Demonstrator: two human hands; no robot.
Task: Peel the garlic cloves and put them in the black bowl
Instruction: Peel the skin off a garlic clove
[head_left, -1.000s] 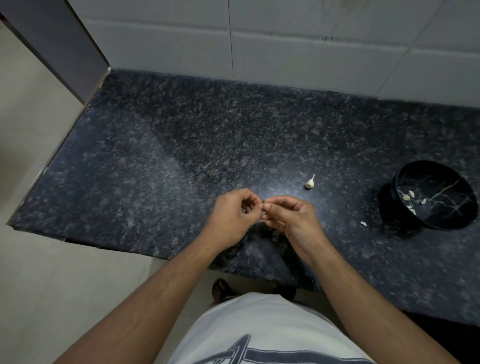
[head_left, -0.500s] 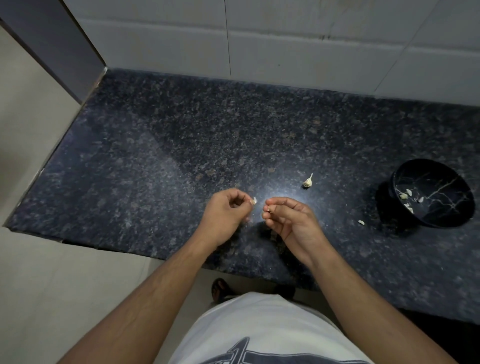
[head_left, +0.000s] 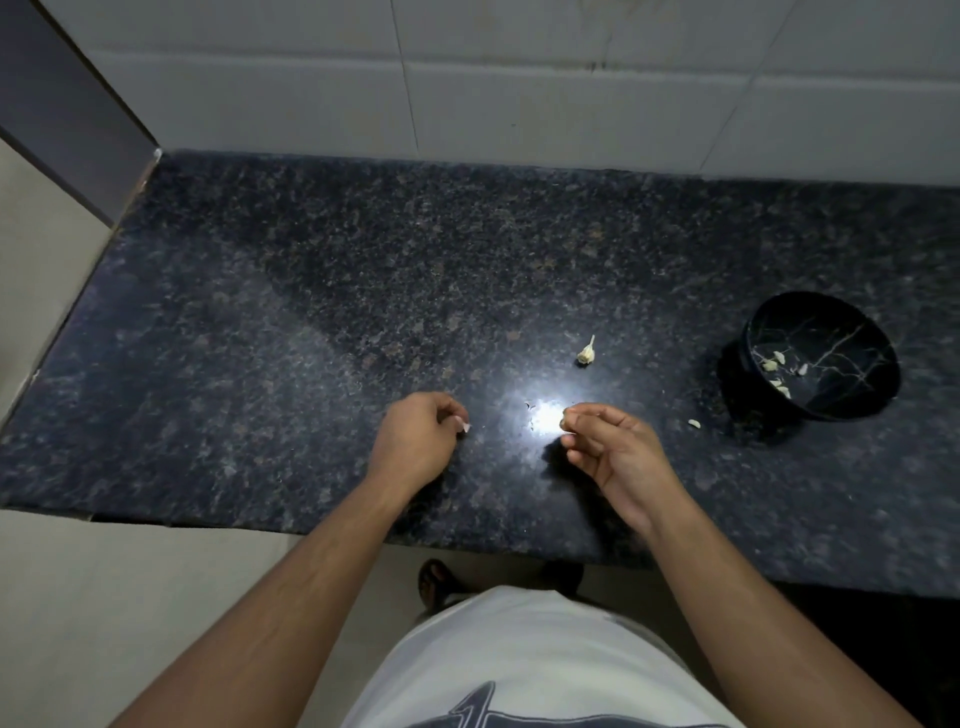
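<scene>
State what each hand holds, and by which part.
The left hand pinches a small pale scrap, probably garlic skin, at its fingertips. The right hand pinches a garlic clove between thumb and forefinger; which part is unclear.
</scene>
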